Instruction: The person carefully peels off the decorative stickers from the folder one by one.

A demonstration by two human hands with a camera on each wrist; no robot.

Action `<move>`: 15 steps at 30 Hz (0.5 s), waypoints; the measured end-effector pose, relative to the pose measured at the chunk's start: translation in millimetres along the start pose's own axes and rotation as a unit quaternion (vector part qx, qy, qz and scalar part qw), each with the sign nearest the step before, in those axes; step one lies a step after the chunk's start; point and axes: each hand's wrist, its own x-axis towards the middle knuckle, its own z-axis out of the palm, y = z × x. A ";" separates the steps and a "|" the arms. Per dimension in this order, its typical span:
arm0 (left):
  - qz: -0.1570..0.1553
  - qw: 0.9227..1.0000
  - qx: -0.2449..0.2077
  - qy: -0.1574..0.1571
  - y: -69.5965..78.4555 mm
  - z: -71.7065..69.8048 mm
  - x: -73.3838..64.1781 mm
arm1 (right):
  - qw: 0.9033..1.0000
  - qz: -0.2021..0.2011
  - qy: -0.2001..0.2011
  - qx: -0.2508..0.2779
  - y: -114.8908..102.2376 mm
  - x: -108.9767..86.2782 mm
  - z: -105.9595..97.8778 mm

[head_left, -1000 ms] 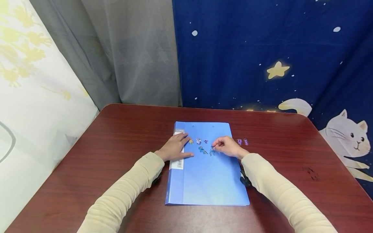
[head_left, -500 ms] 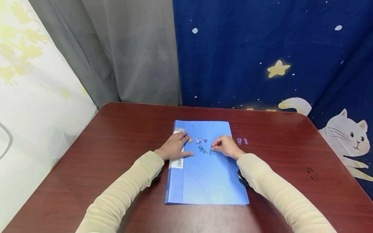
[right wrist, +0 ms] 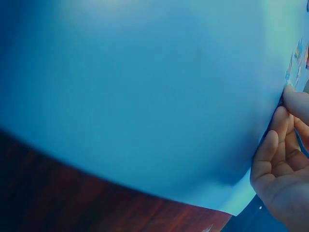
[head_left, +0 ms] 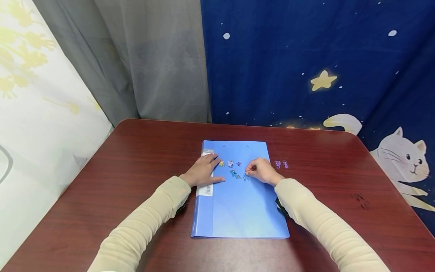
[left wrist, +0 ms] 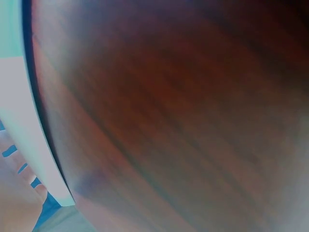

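A blue folder [head_left: 249,211] lies flat, its spine to the left. My left hand [head_left: 201,170] rests on its left side, fingers spread across the white spine label [head_left: 205,190]; in the left wrist view part of that hand [left wrist: 19,186] shows at the lower left. With thumb and fingertips my right hand [head_left: 263,170] pinches the upper part of a small blue pony-like sticker [head_left: 246,177] against the cover. Left of it lies a larger blue sticker [head_left: 235,174]. Above sit a yellow sticker [head_left: 221,163], a white-and-purple one [head_left: 230,164] and a small purple one [head_left: 239,164].
Two purple stickers [head_left: 278,164] lie on the dark red table [head_left: 142,158] right of the folder. Dark marks [head_left: 361,201] show farther right on the tabletop. A grey curtain [head_left: 166,64] and a blue one [head_left: 265,68] hang behind the table.
My right wrist has shifted slightly left, while its fingertips stay at the small blue sticker. The left hand keeps its place on the folder.
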 end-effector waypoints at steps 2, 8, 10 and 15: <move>-0.002 1.000 0.001 -0.001 -0.2 0.0 0.1 | 1.000 -0.007 -0.008 -0.008 -0.7 0.4 0.8; 0.002 1.000 0.000 0.005 0.2 -0.5 -0.5 | 0.999 -0.022 -0.013 -0.028 -1.3 0.8 3.7; 0.005 1.000 -0.001 0.006 0.4 -0.4 -0.7 | 0.999 -0.027 -0.011 -0.031 -1.4 0.6 3.7; 0.005 1.000 0.004 0.000 0.2 0.9 0.1 | 0.998 -0.038 -0.014 -0.042 -4.4 0.3 2.3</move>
